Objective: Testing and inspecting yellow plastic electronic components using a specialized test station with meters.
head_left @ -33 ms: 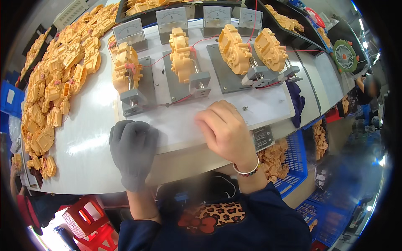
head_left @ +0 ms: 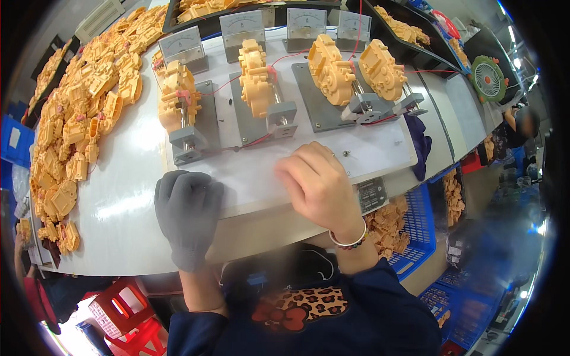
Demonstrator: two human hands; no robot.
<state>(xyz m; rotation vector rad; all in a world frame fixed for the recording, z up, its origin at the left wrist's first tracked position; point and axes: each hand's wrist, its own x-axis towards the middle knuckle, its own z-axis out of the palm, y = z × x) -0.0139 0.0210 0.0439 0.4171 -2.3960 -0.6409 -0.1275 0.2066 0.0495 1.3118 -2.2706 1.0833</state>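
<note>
My left hand, in a grey glove, rests at the table's front edge with its fingers curled into a fist. Bare and loosely closed, my right hand lies on the white sheet, its fingertips bent under. No object shows in either hand. Beyond them stand grey test fixtures, each bearing a yellow plastic gear housing: the leftmost housing, the second housing, the third housing and the rightmost housing. A small metal part sits on the sheet just beyond my right hand.
Dial meters line up behind the fixtures, joined by red wires. A heap of yellow housings covers the table's left side. At the right are a dark cloth, a blue basket of housings and a green fan.
</note>
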